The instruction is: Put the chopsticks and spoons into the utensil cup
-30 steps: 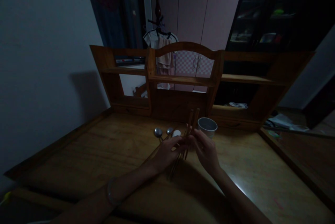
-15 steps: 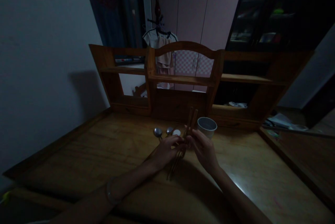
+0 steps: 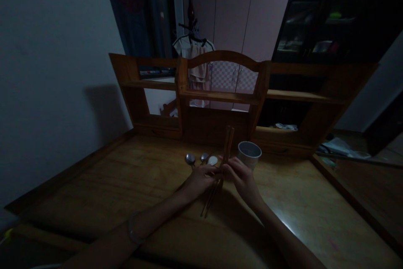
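Note:
Both my hands are closed on a pair of brown chopsticks (image 3: 228,145) over the middle of the desk. My left hand (image 3: 201,181) grips them from the left, and my right hand (image 3: 242,178) pinches them a little higher on the right. The sticks slant, their thick ends up and away, their thin ends down toward me. Just past my left hand lie a metal spoon (image 3: 190,159), a smaller spoon (image 3: 204,157) and a white spoon-like piece (image 3: 212,160), their lower parts hidden by my hand. Behind my right hand stands a grey metal cup (image 3: 249,153).
A wooden desk top (image 3: 141,176) spreads under my arms. At its back rises a wooden shelf unit (image 3: 220,97) with a small white item (image 3: 286,126) on the right. A pale wall (image 3: 63,71) borders the left side. The room is dim.
The upper ends of the chopsticks have drawn closer together and tipped slightly left. My right hand has shifted a little left, nearer my left hand.

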Action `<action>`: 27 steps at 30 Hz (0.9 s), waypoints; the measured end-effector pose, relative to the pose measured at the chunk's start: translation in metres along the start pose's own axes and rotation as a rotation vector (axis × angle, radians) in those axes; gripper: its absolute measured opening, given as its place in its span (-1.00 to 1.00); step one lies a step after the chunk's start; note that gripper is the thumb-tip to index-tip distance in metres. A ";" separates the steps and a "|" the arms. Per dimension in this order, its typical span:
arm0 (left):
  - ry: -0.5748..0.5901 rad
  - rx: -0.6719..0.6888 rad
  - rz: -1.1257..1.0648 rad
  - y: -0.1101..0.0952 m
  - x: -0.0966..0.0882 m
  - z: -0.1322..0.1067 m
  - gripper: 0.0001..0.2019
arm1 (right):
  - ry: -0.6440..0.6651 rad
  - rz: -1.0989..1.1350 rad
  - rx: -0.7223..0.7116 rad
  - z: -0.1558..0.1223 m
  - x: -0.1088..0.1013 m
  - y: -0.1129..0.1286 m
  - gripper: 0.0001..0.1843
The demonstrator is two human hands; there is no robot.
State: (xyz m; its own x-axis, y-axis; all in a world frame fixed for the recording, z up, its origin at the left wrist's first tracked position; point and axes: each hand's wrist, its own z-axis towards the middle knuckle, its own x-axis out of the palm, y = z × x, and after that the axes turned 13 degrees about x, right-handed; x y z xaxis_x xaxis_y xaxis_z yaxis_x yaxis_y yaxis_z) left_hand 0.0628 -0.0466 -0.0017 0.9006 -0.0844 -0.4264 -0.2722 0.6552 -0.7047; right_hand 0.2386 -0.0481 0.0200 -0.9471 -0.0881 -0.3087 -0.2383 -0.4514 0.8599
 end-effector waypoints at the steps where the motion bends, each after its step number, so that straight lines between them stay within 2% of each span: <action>1: 0.003 0.007 -0.006 0.000 0.000 0.000 -0.80 | -0.001 0.021 0.007 0.001 0.000 0.000 -0.77; 8: 0.018 0.004 0.003 0.001 -0.002 0.000 -0.80 | 0.045 0.057 0.043 0.003 -0.004 0.000 -0.70; 27: 0.035 -0.015 0.044 -0.008 -0.003 0.000 -0.80 | 0.028 0.070 0.074 0.004 -0.005 -0.001 -0.72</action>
State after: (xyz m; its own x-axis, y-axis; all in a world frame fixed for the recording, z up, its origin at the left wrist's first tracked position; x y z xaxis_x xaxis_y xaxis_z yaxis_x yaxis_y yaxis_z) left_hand 0.0623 -0.0515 0.0057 0.8750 -0.0822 -0.4771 -0.3170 0.6476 -0.6929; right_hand 0.2426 -0.0438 0.0225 -0.9558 -0.1419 -0.2574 -0.1884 -0.3766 0.9070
